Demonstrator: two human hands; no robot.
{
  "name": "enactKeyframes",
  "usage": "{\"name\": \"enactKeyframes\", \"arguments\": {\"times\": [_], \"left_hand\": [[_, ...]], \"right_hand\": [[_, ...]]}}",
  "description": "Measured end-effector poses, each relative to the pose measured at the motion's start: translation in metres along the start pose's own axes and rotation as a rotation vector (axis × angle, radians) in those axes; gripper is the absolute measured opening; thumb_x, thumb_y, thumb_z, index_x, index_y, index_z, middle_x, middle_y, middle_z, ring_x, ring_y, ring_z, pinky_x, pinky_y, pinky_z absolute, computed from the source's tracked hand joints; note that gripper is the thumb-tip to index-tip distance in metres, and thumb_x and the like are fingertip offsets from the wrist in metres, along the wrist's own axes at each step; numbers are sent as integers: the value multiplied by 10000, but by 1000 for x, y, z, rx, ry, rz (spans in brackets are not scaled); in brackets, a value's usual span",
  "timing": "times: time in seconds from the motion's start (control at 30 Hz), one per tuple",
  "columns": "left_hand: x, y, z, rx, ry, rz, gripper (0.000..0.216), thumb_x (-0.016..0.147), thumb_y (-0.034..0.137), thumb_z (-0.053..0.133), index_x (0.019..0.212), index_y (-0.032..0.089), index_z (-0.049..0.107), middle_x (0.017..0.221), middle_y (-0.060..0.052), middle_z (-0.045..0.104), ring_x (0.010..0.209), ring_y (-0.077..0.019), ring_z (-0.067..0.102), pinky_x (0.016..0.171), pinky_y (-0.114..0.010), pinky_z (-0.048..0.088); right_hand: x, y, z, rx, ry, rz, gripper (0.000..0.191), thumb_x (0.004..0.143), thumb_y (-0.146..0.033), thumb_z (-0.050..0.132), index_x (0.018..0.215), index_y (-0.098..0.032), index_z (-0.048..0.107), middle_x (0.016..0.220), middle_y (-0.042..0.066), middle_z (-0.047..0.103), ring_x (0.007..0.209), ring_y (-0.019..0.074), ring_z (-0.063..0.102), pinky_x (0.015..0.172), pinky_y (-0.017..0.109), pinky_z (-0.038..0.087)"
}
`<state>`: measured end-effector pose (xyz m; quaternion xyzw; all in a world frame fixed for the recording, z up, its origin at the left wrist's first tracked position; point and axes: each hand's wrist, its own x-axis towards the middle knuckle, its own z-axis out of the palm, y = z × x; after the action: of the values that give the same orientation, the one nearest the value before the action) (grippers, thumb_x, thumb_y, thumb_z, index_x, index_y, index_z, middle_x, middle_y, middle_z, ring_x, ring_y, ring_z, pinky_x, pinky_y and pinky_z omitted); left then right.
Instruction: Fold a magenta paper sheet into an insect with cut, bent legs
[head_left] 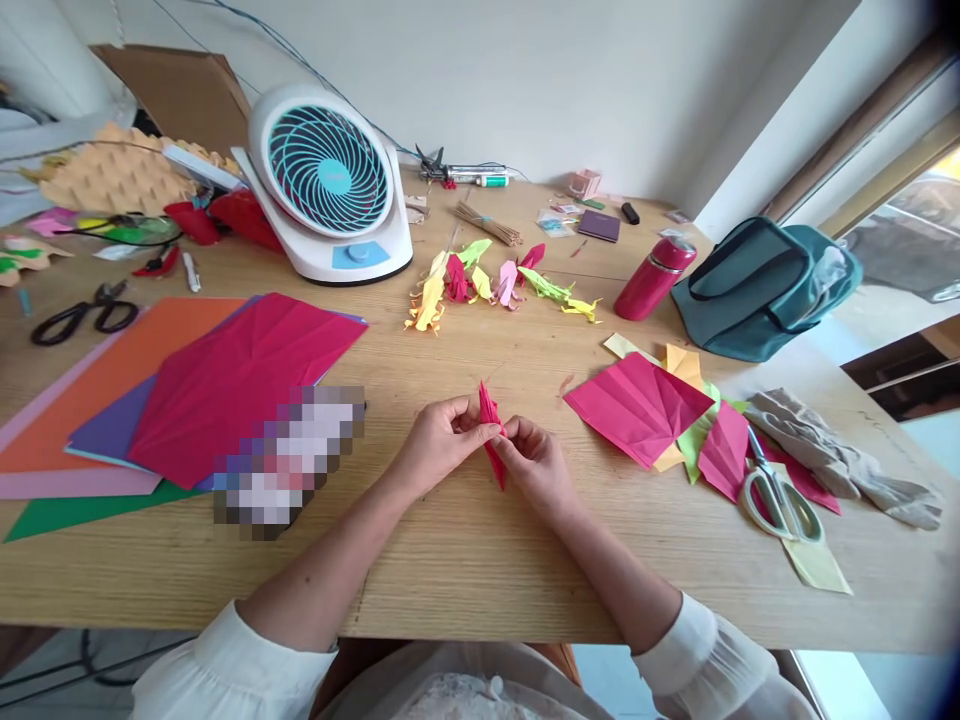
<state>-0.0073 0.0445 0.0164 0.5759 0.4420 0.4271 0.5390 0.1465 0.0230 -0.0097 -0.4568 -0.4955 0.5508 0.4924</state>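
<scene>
My left hand (448, 438) and right hand (535, 466) both pinch the red folded paper (488, 404); uneven pulling between them could tear its thin layers.

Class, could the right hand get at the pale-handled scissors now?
Probably yes: the scissors lie uncovered on loose papers, though the right hand may first need to release the red folded paper.
</scene>
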Motion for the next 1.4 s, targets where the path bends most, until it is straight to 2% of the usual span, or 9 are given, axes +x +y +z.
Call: {"name": "enactKeyframes", "arguments": {"times": [0.23, 0.47, 0.63, 0.73, 0.83, 1.0, 1.13, 1.23, 1.4], "left_hand": [[-3, -1, 0, -70, 13, -32, 329, 764, 447, 779, 723, 149, 645, 666, 25, 575, 613, -96, 473, 565, -223, 373], [0, 3, 0, -102, 171, 7, 341, 749, 407, 784, 614, 153, 602, 571, 31, 536, 521, -71, 414, 508, -221, 331], [4, 2, -4, -159, 251, -4, 313, 749, 422, 780, 678, 160, 626, 609, 27, 563, 513, -67, 409, 476, -214, 313], [4, 3, -6, -183, 213, -59, 350, 766, 495, 756, 738, 164, 645, 628, 19, 575, 540, -78, 442, 485, -204, 338], [1, 4, -5, -157, 104, -111, 405, 789, 566, 718, 813, 165, 671, 706, -7, 616, 618, -104, 509, 507, -204, 385], [-3, -2, -2, -144, -78, -180, 408, 707, 514, 818, 847, 152, 691, 813, -24, 657, 705, -120, 571, 564, -210, 418], [-2, -4, -4, -191, -62, -170, 383, 708, 493, 821, 810, 151, 681, 790, -6, 650, 680, -99, 546, 577, -205, 410], [0, -3, -6, -209, -20, -165, 387, 685, 484, 840, 783, 156, 658, 763, 8, 641, 665, -94, 539, 563, -201, 404], [1, -4, -4, -190, -20, -130, 404, 667, 486, 854, 746, 149, 646, 716, 19, 603, 639, -92, 512, 534, -202, 408]], "right_hand": [[-2, -4, 1, -22, -34, 23, 436, 769, -584, 740, 673, -204, 551, 593, -34, 515, 537, 97, 417, 500, 241, 333], [-4, -6, 1, -27, -85, 47, 434, 752, -575, 750, 680, -204, 536, 583, -46, 486, 528, 90, 381, 501, 245, 304], [-5, -8, 2, -60, -121, 68, 472, 729, -622, 743, 672, -206, 528, 580, -45, 484, 534, 95, 384, 505, 251, 299], [-4, -10, 1, -55, -125, 81, 483, 715, -634, 751, 670, -203, 540, 586, -40, 493, 543, 96, 388, 508, 251, 308], [-2, -10, 0, 2, -92, 82, 489, 691, -635, 776, 657, -200, 553, 587, -35, 504, 547, 94, 394, 512, 245, 327], [0, -10, -1, 38, -34, 71, 484, 696, -634, 783, 658, -200, 574, 605, -19, 546, 558, 101, 431, 522, 245, 365], [-2, -14, -6, 32, -121, 84, 450, 708, -607, 795, 733, -196, 615, 657, -19, 570, 600, 107, 458, 566, 247, 384], [-2, -14, -12, 36, -189, 102, 428, 802, -611, 713, 750, -193, 638, 683, -8, 583, 641, 120, 500, 621, 258, 411], [0, -9, -14, 57, -94, 79, 424, 764, -589, 757, 700, -190, 629, 636, -20, 567, 597, 106, 481, 609, 252, 397]]}}
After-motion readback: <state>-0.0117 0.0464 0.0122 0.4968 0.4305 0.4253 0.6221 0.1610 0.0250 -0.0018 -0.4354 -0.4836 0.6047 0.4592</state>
